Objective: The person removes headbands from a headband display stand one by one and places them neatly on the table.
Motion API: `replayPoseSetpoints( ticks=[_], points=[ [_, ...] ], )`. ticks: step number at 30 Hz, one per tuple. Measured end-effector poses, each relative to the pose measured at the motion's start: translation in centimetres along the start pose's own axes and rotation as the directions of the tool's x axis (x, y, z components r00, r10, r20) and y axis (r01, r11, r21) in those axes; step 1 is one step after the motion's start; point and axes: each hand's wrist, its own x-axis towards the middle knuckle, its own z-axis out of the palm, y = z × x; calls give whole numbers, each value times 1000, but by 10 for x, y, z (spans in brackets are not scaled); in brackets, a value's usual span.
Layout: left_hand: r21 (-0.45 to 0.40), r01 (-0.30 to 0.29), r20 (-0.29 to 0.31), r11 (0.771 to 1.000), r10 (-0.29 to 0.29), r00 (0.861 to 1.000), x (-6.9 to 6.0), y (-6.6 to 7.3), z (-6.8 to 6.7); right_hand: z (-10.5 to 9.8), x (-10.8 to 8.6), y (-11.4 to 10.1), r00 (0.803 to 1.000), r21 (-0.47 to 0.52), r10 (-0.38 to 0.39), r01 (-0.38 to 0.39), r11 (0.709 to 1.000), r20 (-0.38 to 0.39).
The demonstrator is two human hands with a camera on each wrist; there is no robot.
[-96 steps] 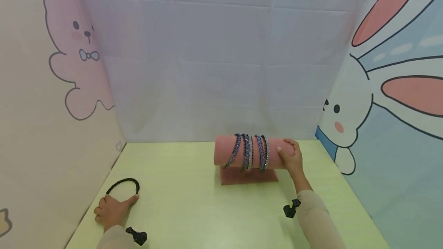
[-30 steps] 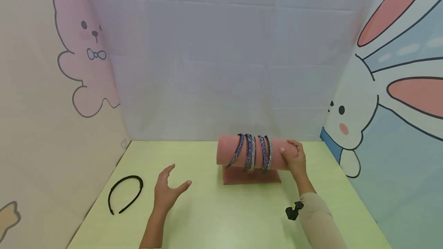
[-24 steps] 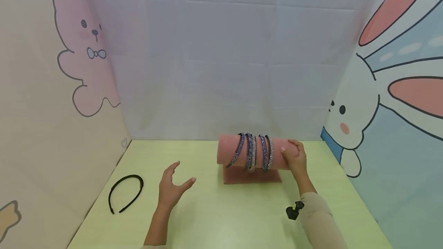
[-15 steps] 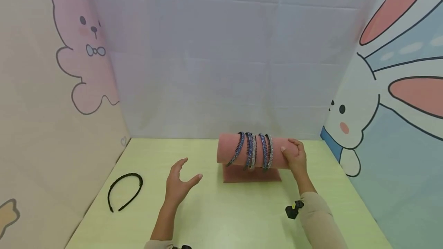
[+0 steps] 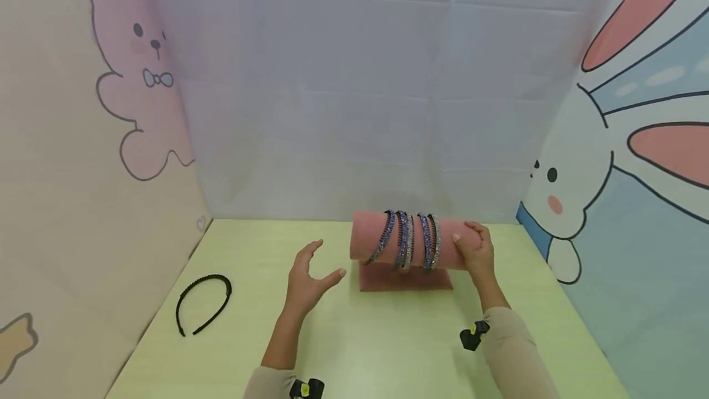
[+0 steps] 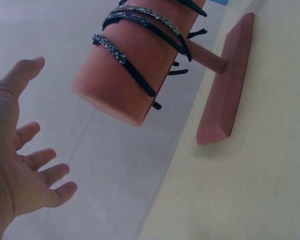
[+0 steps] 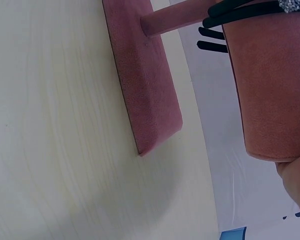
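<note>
A pink padded headband stand (image 5: 365, 236) stands at the back of the table, its horizontal roll carrying several glittery headbands (image 5: 429, 242) in blue and silver. My right hand (image 5: 479, 251) grips the right end of that roll, thumb in front; only part of the hand (image 7: 297, 182) shows in the right wrist view. To the left of the stand, my left hand (image 5: 307, 282) hovers with thumb and fingers spread apart, holding nothing. In the left wrist view the roll's free end lies beyond those spread fingers, not touching them. A black headband (image 5: 228, 288) lies alone on the table's left side.
The stand's flat pink base (image 5: 404, 279) rests on the pale yellow-green table (image 5: 365, 350). Cloth walls with rabbit drawings enclose the sides, and a plain white sheet (image 5: 332, 109) hangs behind. A small black camera sits at each wrist.
The left hand has let go of the black headband, leaving it on the table, and has moved right and forward toward the stand. The right hand keeps its hold on the roll.
</note>
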Motion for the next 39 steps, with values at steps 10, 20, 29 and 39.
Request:
replayPoseSetpoints(
  ticks=[10, 20, 29, 39],
  points=[
    [-35, -18, 38, 999, 19, 999, 11, 10, 13, -1, 0, 2, 1000, 22, 8, -8, 1000, -1],
    [-39, -52, 90, 998, 56, 994, 27, 14, 20, -1, 1, 1, 1000, 36, 9, -8, 999, -9],
    [-12, -62, 146, 998, 63, 987, 42, 17, 29, -2, -3, 1, 1000, 25, 17, -17, 1000, -6],
    [28, -153, 182, 988, 145, 973, 59, 22, 33, -1, -1, 2, 1000, 44, 31, -31, 999, -4]
  ],
)
